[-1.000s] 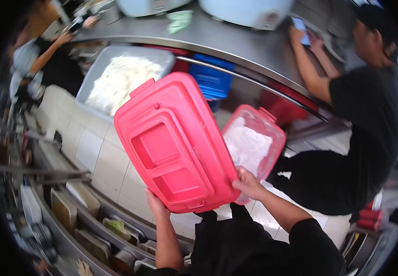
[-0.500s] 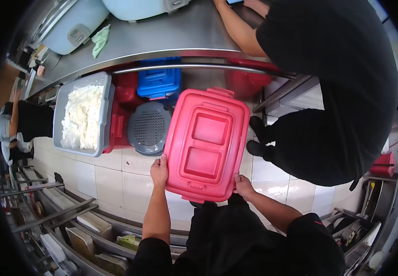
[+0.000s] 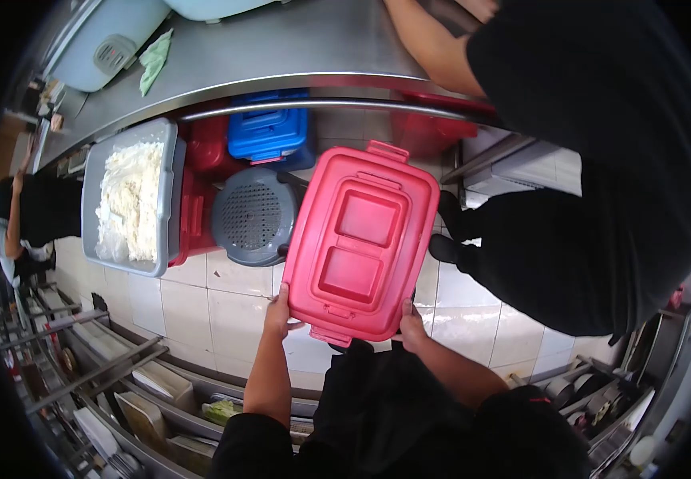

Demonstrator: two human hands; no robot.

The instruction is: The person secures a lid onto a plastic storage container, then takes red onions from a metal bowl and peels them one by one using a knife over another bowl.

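Observation:
A red plastic storage-box lid, with two sunken rectangular panels and clip handles at its ends, is in front of me over the tiled floor. My left hand is closed on its lower left edge, with some fingers reaching underneath. At the lower right edge, my right hand grips with the thumb up along the side. Whether a box body sits under the lid is hidden. Left of it is a grey round stool with a perforated top.
A grey tub of white, rice-like food stands at left over a red bin. A blue lidded box sits under the steel counter. A person in black stands close on the right; another person is far left. Shelving runs behind me.
The view has shifted slightly. The red lid has tilted a little and its near end is slightly higher in view. Both hands remain on its lower edges, with the right hand's grip turned slightly.

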